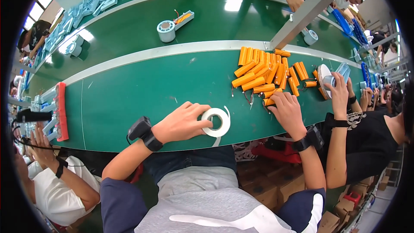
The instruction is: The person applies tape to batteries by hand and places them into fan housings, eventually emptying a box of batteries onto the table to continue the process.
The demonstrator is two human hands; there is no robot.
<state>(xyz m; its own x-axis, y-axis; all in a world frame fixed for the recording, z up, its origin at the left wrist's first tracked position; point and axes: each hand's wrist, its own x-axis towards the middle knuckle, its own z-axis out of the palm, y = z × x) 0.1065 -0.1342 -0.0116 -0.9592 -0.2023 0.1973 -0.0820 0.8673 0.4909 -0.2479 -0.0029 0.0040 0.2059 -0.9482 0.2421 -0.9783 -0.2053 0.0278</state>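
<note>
My left hand [184, 121] is closed on a roll of white tape [225, 124], thumb and fingers pinching its left side. A loose strip hangs from the roll at the table's near edge, and another end curls up at its top right. My right hand [288, 111] reaches to the near end of a heap of orange cylindrical battery packs [258, 70]. Its fingers are closed over one orange battery pack [268, 102] there, partly hidden by the fingertips. Thin dark and red wires stick out from several packs.
Beyond the green table [142, 90] runs a green belt with a light-blue motor-like housing [166, 32]. A metal post [310, 13] rises behind the heap. A red-edged rack [62, 111] stands at left. Co-workers sit on both sides; the right one's hand [339, 88] holds a white round part.
</note>
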